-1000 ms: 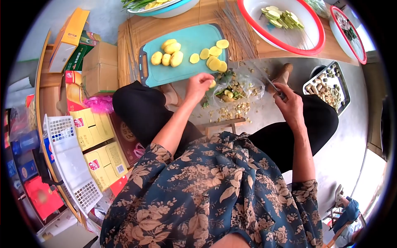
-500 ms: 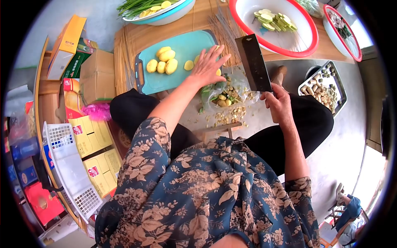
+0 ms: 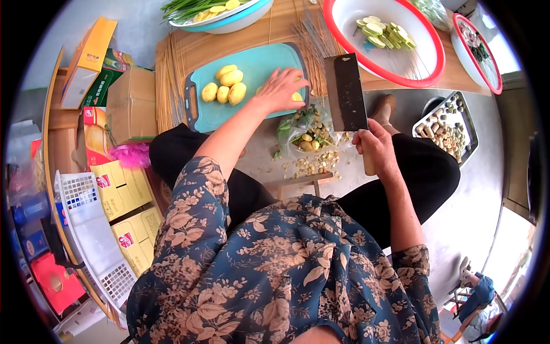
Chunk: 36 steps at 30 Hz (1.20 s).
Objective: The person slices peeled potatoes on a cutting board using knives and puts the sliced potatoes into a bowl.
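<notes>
My right hand (image 3: 375,146) grips a cleaver (image 3: 346,94) by its wooden handle, the broad dark blade pointing up and away from me, right of the cutting board. Over the right part of the turquoise cutting board (image 3: 258,60), my left hand (image 3: 279,90) has its fingers bent around potato slices (image 3: 297,97), mostly hidden beneath it. Several whole peeled potatoes (image 3: 230,85) lie together on the board's left half.
A wooden table (image 3: 286,26) carries a red-rimmed basin (image 3: 440,63) of cut green vegetable and a bowl (image 3: 243,24) of greens. Below are a bag of scraps (image 3: 306,135), a small stool (image 3: 301,182) and a metal tray (image 3: 472,137). Boxes (image 3: 132,106) stand left.
My left hand's spread fingers have drawn together around the potato slices and shifted slightly left. My right hand has lowered a little with the cleaver, showing more of its handle.
</notes>
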Tool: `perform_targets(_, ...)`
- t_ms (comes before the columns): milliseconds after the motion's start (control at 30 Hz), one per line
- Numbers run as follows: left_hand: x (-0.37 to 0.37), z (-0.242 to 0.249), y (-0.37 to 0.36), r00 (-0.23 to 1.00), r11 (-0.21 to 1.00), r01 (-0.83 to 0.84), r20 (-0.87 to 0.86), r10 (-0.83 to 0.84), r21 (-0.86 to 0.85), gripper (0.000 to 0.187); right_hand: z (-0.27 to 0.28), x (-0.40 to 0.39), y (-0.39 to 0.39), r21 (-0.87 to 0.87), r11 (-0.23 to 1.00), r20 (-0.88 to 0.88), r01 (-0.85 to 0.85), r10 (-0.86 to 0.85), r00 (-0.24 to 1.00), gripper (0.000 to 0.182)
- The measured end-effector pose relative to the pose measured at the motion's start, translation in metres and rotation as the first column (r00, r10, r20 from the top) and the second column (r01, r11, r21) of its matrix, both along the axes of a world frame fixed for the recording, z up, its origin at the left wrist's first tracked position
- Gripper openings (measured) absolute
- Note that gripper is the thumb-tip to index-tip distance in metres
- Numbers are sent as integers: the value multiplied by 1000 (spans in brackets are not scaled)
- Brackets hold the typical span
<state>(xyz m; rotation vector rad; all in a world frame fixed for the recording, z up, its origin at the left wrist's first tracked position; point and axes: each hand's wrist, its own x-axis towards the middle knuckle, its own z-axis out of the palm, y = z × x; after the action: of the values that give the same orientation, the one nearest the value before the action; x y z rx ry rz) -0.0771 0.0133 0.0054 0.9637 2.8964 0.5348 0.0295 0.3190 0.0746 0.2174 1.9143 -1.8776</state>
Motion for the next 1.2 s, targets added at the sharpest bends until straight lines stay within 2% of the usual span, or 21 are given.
perform_targets(67, 4, -4, -7, 994, 1000, 3, -109, -2, 13, 49, -4, 2, -9, -165, 985, 74, 44, -32, 997, 16)
perform_targets(133, 11, -5, -14, 992, 1000, -13, -124, 15, 21, 46, -15, 5, -16, -168, 985, 83, 41, -27, 996, 15)
perform_targets(200, 19, -4, -15, 990, 999, -30, -138, 33, 30, 42, -34, 6, -21, -151, 988, 112, -34, 51, 992, 12)
perform_targets(233, 25, -3, -15, 981, 995, -75, -173, 86, 65, 43, -40, 7, -26, -172, 985, 134, -26, 50, 990, 5)
perform_targets(300, 38, -4, -15, 968, 987, -122, -208, 142, 104, 44, -47, 9, -37, -179, 984, 162, -18, 48, 986, 4)
perform_targets(367, 51, -13, -9, 893, 904, -338, -216, 396, 261, 55, -58, 8, -46, -228, 974, 217, 10, 41, 975, 11)
perform_targets(400, 58, -15, -6, 891, 902, -342, -216, 400, 264, 55, -62, 9, -49, -225, 974, 216, 5, 45, 975, 11)
perform_targets(467, 67, -19, 0, 792, 798, -495, -199, 577, 344, 68, -67, 8, -55, -243, 969, 246, 44, 17, 969, 11)
perform_targets(500, 68, -23, 2, 769, 775, -520, -199, 608, 359, 77, -70, 8, -58, -225, 972, 260, 68, -7, 966, 7)
perform_targets(700, 59, -37, 6, 714, 723, -543, -219, 665, 427, 78, -76, 7, -58, -257, 966, 265, 26, 44, 963, 6)
perform_targets(833, 55, -35, 13, 720, 724, -537, -211, 661, 433, 74, -78, 7, -59, -289, 957, 264, 17, 63, 963, 6)
perform_targets(1000, 57, -34, 13, 702, 709, -547, -218, 678, 446, 73, -80, 13, -57, -408, 913, 248, 9, 101, 964, 10)
perform_targets(1200, 57, -36, 11, 663, 669, -597, -196, 722, 442, 73, -84, 15, -59, -388, 921, 265, -19, 131, 955, 12)
